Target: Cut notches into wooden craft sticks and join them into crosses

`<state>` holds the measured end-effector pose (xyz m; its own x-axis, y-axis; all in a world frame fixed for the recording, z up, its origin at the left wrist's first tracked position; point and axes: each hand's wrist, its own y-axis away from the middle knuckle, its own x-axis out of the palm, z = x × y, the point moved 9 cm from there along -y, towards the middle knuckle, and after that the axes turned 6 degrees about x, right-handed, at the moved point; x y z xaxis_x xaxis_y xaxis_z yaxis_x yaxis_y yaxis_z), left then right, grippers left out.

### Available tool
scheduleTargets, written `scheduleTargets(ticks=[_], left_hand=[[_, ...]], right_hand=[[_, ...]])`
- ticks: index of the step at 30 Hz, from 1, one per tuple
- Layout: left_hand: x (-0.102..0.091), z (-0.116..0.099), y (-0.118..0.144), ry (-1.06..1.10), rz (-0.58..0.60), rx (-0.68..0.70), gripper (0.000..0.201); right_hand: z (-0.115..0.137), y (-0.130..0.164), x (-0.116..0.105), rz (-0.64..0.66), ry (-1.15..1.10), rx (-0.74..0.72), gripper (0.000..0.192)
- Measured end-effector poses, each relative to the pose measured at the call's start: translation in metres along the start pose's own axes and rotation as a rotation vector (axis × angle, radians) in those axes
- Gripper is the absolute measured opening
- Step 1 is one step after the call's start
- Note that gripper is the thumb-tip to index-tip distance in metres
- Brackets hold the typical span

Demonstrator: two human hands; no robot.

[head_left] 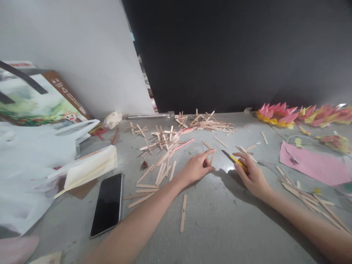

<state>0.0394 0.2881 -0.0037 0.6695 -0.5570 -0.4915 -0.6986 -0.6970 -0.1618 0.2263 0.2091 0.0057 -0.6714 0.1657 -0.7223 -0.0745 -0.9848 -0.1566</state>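
Observation:
My left hand (pixel 197 167) rests on the grey table (pixel 220 216), its thumb and forefinger pinching the end of a wooden craft stick (pixel 212 157). My right hand (pixel 251 175) grips a yellow utility knife (pixel 233 158) with its dark blade pointing left toward that stick. Loose craft sticks (pixel 161 170) lie in a fan to the left of my left hand. One single stick (pixel 183 212) lies near my left forearm.
A black phone (pixel 107 204) lies face up at the left beside a cream booklet (pixel 89 168) and a white plastic bag (pixel 24 172). Glued stick crosses (pixel 162 139) and a stick heap (pixel 209 123) sit at the back. Pink paper (pixel 310 165) and folded paper flowers (pixel 277 113) lie at the right.

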Motion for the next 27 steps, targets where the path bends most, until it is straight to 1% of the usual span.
scheduleTargets(ticks=[2, 3, 5, 7, 9, 11, 16, 18, 20, 23, 27], left_hand=[[-0.001, 0.001, 0.000, 0.131, -0.057, -0.006, 0.069], [-0.001, 0.001, 0.000, 0.222, -0.097, -0.007, 0.073], [0.000, 0.000, -0.001, 0.441, -0.166, -0.018, 0.086], [0.004, 0.000, -0.001, 0.638, -0.188, -0.056, 0.098], [0.009, 0.000, -0.001, 0.753, -0.184, -0.087, 0.102], [0.011, -0.001, -0.001, 0.835, -0.164, -0.101, 0.102], [0.018, 0.000, 0.001, 1.149, -0.053, -0.148, 0.102], [0.017, -0.001, 0.003, 1.244, -0.037, -0.157, 0.100], [0.016, -0.003, 0.005, 1.317, -0.038, -0.161, 0.096], [0.015, -0.009, 0.007, 1.406, -0.031, -0.158, 0.088], [0.015, -0.016, 0.006, 1.463, -0.005, -0.145, 0.080]], right_hand=[[0.000, 0.002, 0.000, 0.025, 0.010, -0.004, 0.039], [0.000, 0.003, 0.000, 0.031, 0.013, -0.007, 0.039], [0.001, 0.004, 0.000, 0.035, 0.010, -0.016, 0.038], [0.002, 0.005, 0.000, 0.038, 0.001, -0.031, 0.037], [0.003, 0.006, 0.001, 0.061, 0.000, -0.043, 0.037], [0.004, 0.006, 0.003, 0.087, 0.004, -0.056, 0.036], [0.005, 0.008, 0.006, 0.101, 0.008, -0.125, 0.031], [0.004, 0.010, 0.009, 0.114, 0.025, -0.139, 0.032], [0.005, 0.012, 0.012, 0.124, 0.040, -0.167, 0.033], [0.011, 0.016, 0.011, 0.107, 0.048, -0.250, 0.032], [0.017, 0.018, 0.010, 0.086, 0.042, -0.318, 0.032]])
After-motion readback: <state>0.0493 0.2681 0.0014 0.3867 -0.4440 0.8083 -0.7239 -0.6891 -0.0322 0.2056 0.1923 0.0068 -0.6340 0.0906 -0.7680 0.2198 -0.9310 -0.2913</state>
